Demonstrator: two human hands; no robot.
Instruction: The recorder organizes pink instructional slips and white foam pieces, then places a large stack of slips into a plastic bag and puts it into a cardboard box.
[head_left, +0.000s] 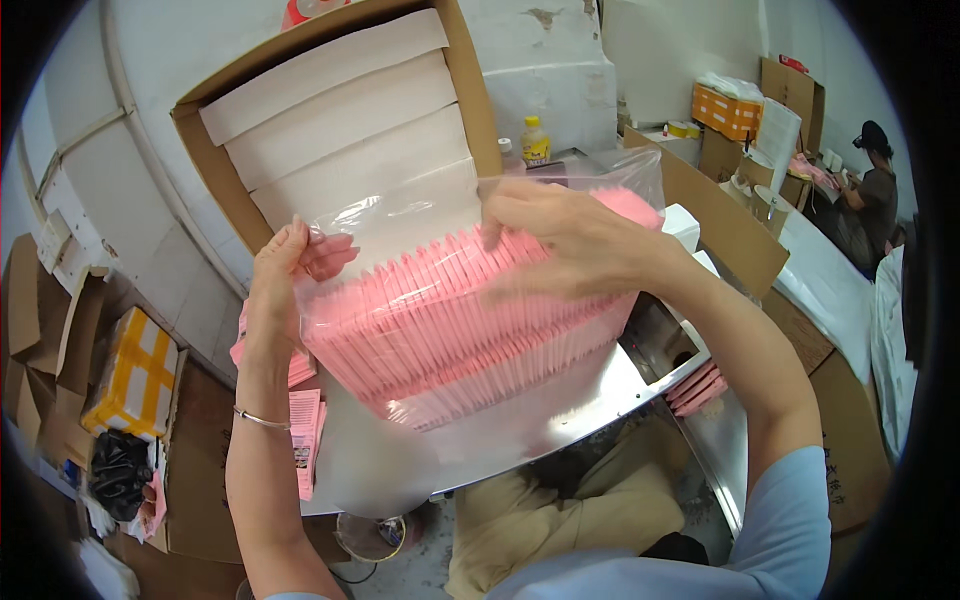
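A large clear plastic bag (pixel 400 207) stands on the metal table, packed with a long row of thin pink packets (pixel 460 320) set on edge side by side. Its mouth faces up toward the far side. At the bag's left upper corner, my left hand (pixel 285 262) grips the film, with some fingers showing through the plastic. Over the right half of the row reaches my right hand (pixel 575 240), bent at the fingers and smeared by motion. Whether it pinches the film or a packet cannot be made out.
Behind the bag leans a cardboard box (pixel 478 90) with white sheets inside. Pink packets (pixel 305 440) lie at the table's left; more (pixel 697 388) sit at the right. A yellow bottle (pixel 535 140) stands behind. A taped carton (pixel 130 375) is at left; a person (pixel 868 195) sits far right.
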